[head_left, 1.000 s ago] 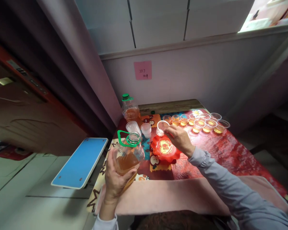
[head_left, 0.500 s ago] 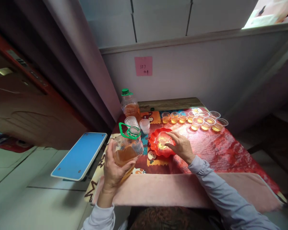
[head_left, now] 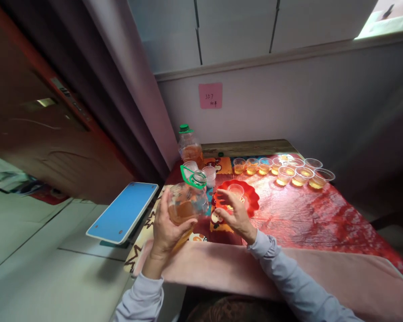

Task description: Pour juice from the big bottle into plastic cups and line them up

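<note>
My left hand (head_left: 168, 228) is wrapped round a clear plastic jug (head_left: 184, 203) with a green handle and an uncapped mouth. Amber liquid fills part of the jug, which leans to the right. Beside it, my right hand (head_left: 235, 214) is in the air with fingers apart, holding nothing. Behind that hand lies a red scalloped plate (head_left: 253, 203). A clear plastic cup (head_left: 235, 191) stands on the plate, partly hidden by my fingers. Just beyond the jug is a stack of clear cups (head_left: 209, 175).
Several cups of amber liquid (head_left: 264, 166) stand in rows at the back right. A second jug (head_left: 190, 147), green-capped, is at the back left. A pink cloth (head_left: 218, 264) covers the near table edge. A blue stool (head_left: 124, 212) stands left of the table.
My right hand has let go of the cup on the red plate and moved left towards the jug. The left hand still holds the jug. The whole view has shifted slightly.
</note>
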{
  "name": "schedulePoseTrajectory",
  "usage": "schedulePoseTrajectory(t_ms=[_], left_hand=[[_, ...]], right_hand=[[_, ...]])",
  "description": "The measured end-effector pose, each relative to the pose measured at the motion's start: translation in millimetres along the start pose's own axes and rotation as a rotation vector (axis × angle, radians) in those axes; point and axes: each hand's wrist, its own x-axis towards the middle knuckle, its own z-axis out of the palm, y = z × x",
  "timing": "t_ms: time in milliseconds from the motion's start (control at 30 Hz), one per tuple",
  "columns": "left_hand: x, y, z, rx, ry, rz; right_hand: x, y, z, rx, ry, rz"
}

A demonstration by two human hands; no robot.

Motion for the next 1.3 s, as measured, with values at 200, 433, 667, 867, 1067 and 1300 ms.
schedulePoseTrajectory(t_ms=[200,433,667,867,1067,1300], left_hand=[[2,11,9.5,0.062,-0.039,0.026],[6,23,17.7,0.221,-0.097,0.109],[7,32,19.2,0.262,-0.153,0.106],[12,23,-5.0,-0.075,-0.094,-0.028],[-5,-28,-19.9,-0.617,0.409,-0.828],[-35,-59,16.9,-0.955,0.314,-1.178]], right_hand=[[4,-6,32,0.408,-0.179,0.197],[17,-7,25,0.601,-0.183,0.289],[17,-7,20,0.708,-0.125,0.330],[15,-6,19,0.724,-0.095,0.347],[12,1,20,0.722,-0.072,0.341],[8,6,21,0.706,0.010,0.388]])
